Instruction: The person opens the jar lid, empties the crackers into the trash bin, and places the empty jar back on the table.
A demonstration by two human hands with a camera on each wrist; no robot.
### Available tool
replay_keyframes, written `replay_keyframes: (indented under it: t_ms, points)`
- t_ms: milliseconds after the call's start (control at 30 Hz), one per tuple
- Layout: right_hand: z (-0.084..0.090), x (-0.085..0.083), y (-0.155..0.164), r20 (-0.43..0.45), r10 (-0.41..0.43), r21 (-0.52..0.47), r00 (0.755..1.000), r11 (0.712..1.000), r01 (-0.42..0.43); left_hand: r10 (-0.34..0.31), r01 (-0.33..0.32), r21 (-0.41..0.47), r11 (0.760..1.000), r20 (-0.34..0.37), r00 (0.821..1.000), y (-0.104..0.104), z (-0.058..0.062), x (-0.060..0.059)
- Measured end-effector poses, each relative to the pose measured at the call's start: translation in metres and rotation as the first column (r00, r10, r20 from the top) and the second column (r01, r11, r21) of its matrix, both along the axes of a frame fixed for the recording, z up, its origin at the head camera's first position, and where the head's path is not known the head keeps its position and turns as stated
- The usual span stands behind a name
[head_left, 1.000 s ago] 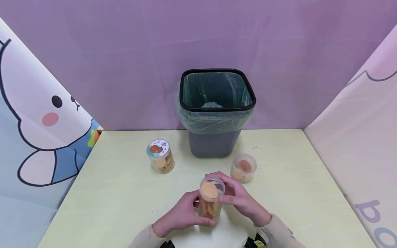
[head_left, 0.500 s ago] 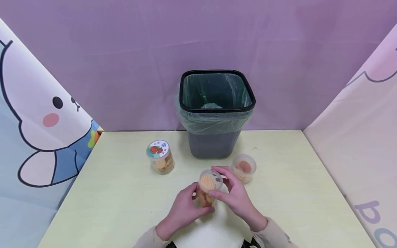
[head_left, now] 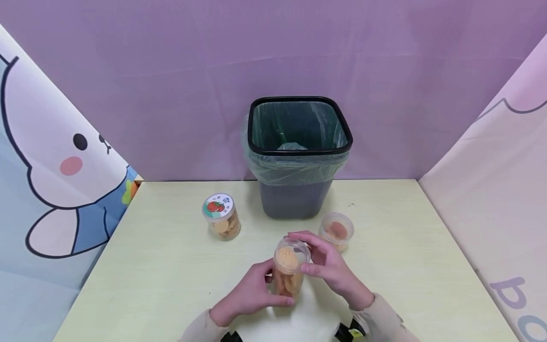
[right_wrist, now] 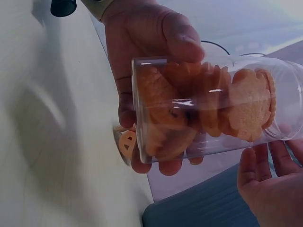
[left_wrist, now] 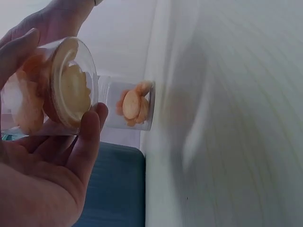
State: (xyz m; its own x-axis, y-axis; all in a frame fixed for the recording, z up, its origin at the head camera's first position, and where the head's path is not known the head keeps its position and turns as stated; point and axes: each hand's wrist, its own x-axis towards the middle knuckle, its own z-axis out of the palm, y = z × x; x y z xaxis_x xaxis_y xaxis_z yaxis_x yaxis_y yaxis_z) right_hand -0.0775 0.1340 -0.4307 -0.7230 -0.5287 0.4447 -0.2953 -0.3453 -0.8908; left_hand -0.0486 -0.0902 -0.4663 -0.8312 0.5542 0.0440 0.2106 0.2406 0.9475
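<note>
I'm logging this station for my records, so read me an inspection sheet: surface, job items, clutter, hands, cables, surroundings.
Surface: pale tabletop, with small dark marks right of the bin.
Job items: clear jar of biscuits, held up off the tabletop; whether it is capped, cannot tell.
Clutter: jar with a tomato-picture lid to the left; another biscuit jar to the right; bag-lined bin behind.
Hands: left hand grips the lower part of the clear jar; right hand holds it near the rim.
Cables: nothing seen.
Surroundings: purple backdrop; cartoon-printed panel on the left, pale panel on the right.
</note>
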Motion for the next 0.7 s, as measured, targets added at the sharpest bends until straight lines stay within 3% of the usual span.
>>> replay_keyframes:
  t_ms: [533, 700]
  points:
    - [-0.001, -0.004, 0.019, -0.013, -0.062, -0.046, 0.998, 0.997, 0.061, 0.057, -0.059, -0.044, 0.997, -0.037, 0.998, -0.005, 0.000, 0.000]
    - [-0.001, -0.005, 0.032, -0.004, -0.118, -0.034, 0.993, 0.992, 0.118, 0.065, -0.067, -0.060, 0.996, -0.029, 0.997, -0.007, 0.001, 0.000]
